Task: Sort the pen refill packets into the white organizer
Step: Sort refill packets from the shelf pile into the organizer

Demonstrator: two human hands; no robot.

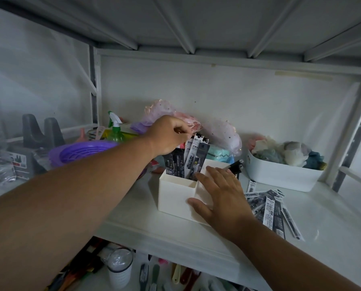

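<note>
The white organizer [175,194] stands on the white shelf, split into compartments. Several black-and-white pen refill packets [193,158] stand upright in its back-left compartment. My left hand [169,136] reaches over them from the left, its fingers curled at the tops of the packets and pinching them. My right hand [221,196] lies flat with spread fingers on the organizer's right side, thumb against the front wall. A loose pile of refill packets [274,211] lies on the shelf to the right. Black pens [236,164] stick out behind my right hand.
A white bin of soft toys [284,175] sits at the back right. A purple basket [81,151], a green spray bottle [116,131] and pink mesh bags [171,114] crowd the back left. A lower shelf holds cutlery and a clear jar [119,267].
</note>
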